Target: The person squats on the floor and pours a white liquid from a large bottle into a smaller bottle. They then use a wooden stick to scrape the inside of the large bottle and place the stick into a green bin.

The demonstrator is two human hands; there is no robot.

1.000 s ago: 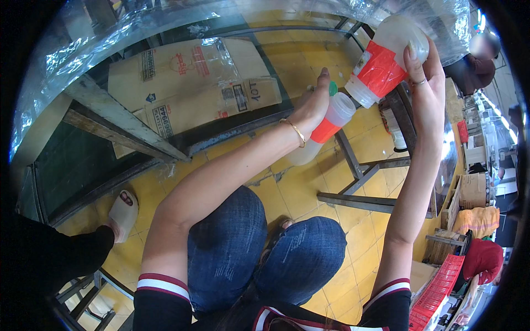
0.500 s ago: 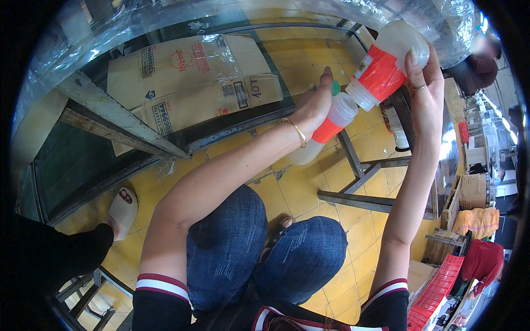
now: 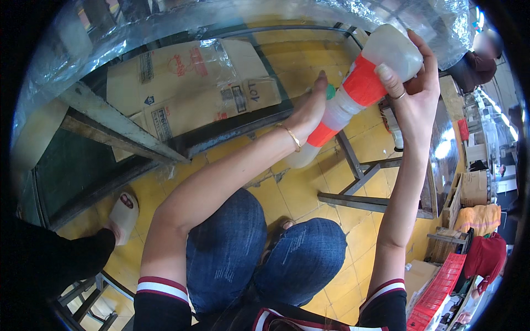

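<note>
My right hand (image 3: 415,102) grips a translucent plastic bottle (image 3: 391,48) with a red label, tilted with its mouth toward the lower left. Below it, my left hand (image 3: 310,113) is wrapped round a second bottle (image 3: 302,158) of the same kind, its mouth slanting up. The two bottle necks meet end to end; whether one sits inside the other I cannot tell. A green cap-like piece (image 3: 330,91) shows beside my left fingers, and what it belongs to is hidden. Those fingers are partly out of sight behind the hand.
A flattened cardboard box (image 3: 193,77) lies on a low shelf at left. Clear plastic sheeting (image 3: 232,14) covers the surface above. A metal stool frame (image 3: 359,201) stands beyond my knees. At right are a red crate (image 3: 436,292) and other people; another person's foot (image 3: 124,218) is at left.
The right-hand bottle has come down and left, closing the gap so its mouth meets the lower bottle's mouth. My left hand has shifted slightly left.
</note>
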